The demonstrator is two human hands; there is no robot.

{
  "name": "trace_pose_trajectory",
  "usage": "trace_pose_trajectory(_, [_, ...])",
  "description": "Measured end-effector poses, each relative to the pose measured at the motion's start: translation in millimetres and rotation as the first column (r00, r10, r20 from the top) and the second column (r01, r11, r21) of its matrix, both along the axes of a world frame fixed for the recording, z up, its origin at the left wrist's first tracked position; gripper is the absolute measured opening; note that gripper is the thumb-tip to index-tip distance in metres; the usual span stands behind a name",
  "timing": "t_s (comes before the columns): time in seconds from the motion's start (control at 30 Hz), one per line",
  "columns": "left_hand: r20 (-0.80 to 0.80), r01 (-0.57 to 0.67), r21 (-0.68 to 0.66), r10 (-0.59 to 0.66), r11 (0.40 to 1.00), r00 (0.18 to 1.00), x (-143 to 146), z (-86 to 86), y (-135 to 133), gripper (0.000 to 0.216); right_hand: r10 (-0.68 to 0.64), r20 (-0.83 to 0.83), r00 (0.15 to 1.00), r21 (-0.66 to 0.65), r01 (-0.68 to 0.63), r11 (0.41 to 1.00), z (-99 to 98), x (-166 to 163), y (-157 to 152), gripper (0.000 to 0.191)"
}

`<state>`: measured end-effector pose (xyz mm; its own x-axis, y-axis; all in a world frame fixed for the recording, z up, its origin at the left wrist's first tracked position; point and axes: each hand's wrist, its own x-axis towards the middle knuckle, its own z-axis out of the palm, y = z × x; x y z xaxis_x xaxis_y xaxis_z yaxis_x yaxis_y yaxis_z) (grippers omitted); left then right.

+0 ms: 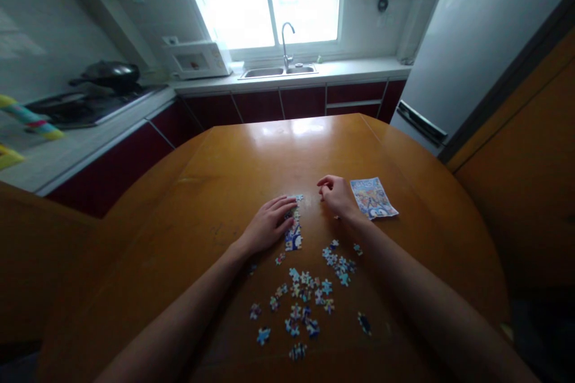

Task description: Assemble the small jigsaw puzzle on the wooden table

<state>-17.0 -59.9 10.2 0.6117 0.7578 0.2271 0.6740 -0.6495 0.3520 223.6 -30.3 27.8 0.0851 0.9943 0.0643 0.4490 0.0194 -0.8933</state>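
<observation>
- Strip (294, 238) lies on the worktop (224, 179), long axis running away from the person.
- Left hand (267, 224) is nearer: at the strip's left side, fingers laid over its far part; grip open, flattish.
- Right hand (335, 192) is right of the strip's far end, apart; fingers curled, can't tell if its grip has anything.
- Most loose pieces (304, 280) lie nearer the person.

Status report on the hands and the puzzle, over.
Left hand on puzzle strip, partly covering it. Right hand curled beside picture sheet. Loose pieces scattered closer in.
</observation>
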Motion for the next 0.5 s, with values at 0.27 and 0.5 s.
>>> trace_pose_trajectory(0.27, [0.001, 0.009, 0.002, -0.009, 1.0, 1.0, -1, -2.7, 2, 0.04, -0.067, 0.008, 0.998, 0.233, 0.063, 0.971, 0.5, 27, -53, 0.022])
trace_pose_trajectory(0.5, [0.016, 0.013, -0.002, -0.013, 1.0, 1.0, -2, -3.7, 4, 0.042, -0.028, 0.093, 0.995, 0.346, -0.006, 0.938, -11.3, 31, -56, 0.022])
